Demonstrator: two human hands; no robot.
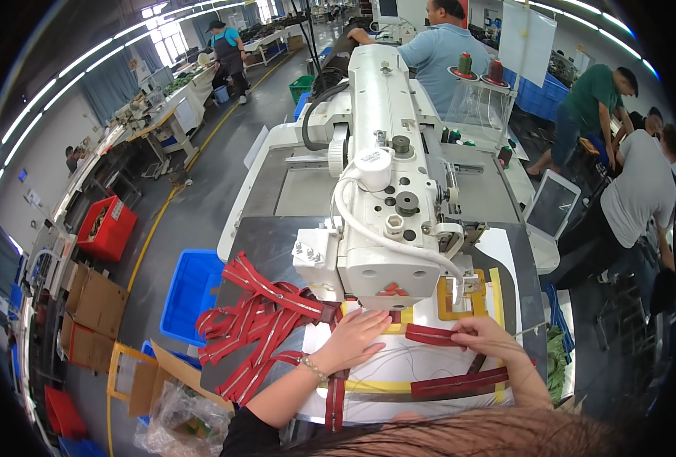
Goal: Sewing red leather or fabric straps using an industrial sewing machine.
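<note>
My left hand (352,341) lies flat, palm down with its fingers stretched out, on a white plate (399,367) edged in yellow, just in front of the sewing machine head (387,266). To its right, my right hand (484,337) pinches one end of a short red zipper (428,334) with a silvery tooth line. Another red zipper (460,382) lies across the plate below the right hand. A further zipper strip (335,404) hangs toward me by the left wrist. Loose threads cross the plate. What lies under my left palm is hidden.
A pile of red zippers (258,327) covers the table's left side. Beyond the table's left edge stand a blue bin (192,295) and an open cardboard box (172,381). At right are a tablet screen (551,204) and a person in grey (637,183). Another person in blue (448,61) stands behind the machine.
</note>
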